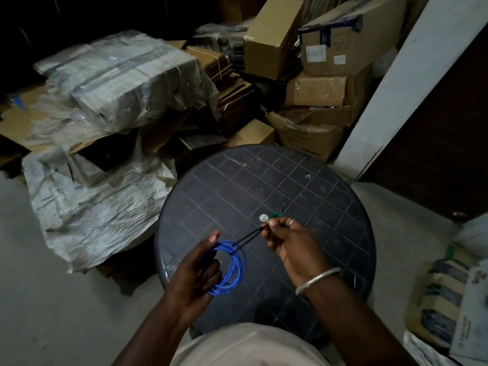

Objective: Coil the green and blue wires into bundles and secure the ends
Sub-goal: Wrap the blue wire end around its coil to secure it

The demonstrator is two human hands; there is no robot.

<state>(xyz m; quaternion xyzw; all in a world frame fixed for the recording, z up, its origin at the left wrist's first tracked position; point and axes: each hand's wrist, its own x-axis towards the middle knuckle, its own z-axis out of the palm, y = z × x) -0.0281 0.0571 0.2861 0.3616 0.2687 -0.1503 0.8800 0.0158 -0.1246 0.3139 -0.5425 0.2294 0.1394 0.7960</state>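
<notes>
Left hand (196,270) clasped around blue wire coil (232,268), several loops, above round dark gridded table (264,178). Right hand (287,241) pinching black tie (250,235) running to the coil. Green wire bundle (276,215) lying on the table behind. Cardboard boxes (317,91) stacked beyond, contents unseen; dim room.

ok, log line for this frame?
left hand: holds blue coil | right hand: pulls black tie through coil | green coil: on table | blue end: not secured

Beyond the right hand (286,240), the green wire (276,215) is mostly hidden by fingertips; the bench's (330,207) near edge is covered by the person's clothing.
</notes>
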